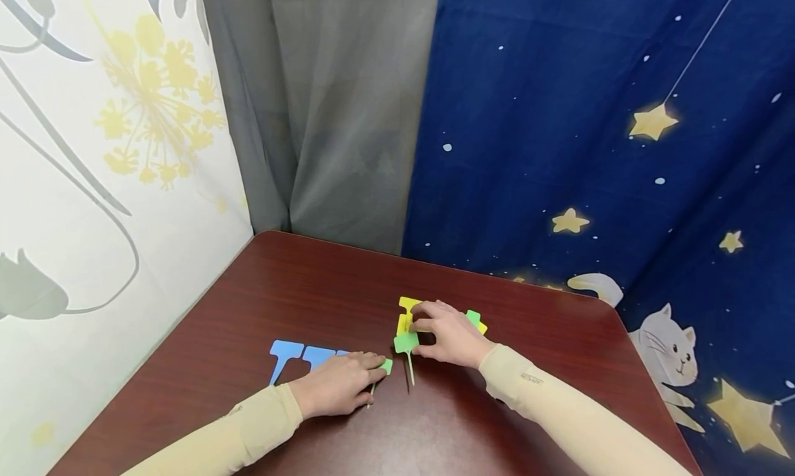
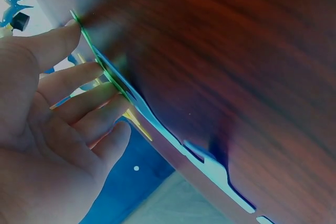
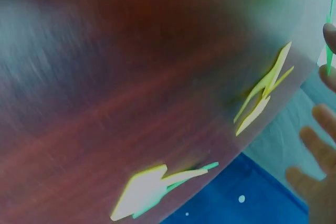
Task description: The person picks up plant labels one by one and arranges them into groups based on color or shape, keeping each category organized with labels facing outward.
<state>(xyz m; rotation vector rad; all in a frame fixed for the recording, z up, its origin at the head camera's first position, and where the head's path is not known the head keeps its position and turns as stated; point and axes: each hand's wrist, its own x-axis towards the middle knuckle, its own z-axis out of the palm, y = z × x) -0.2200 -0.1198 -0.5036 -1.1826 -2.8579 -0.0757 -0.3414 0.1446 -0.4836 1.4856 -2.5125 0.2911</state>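
Head view, hours from centre. Blue tags (image 1: 287,349) at 7, reading paler, near cyan, from the left wrist. Yellow tags (image 1: 408,302) at 6; two green tags (image 1: 406,342) near 6; another green piece (image 1: 474,316) with yellow, between 4 and 5. Sleeves (image 1: 571,405) cream, small dark print by the cuffs. Tabletop (image 1: 323,276) reddish brown, darker grain streaks. Curtain at 9 (image 1: 50,200): white, yellow flower, grey leaves and stems. At 11, grey curtain (image 1: 354,117). At 2, deep-blue curtain (image 1: 546,117): yellow stars, white specks; grey-and-white cat figure (image 1: 658,345) at 4.
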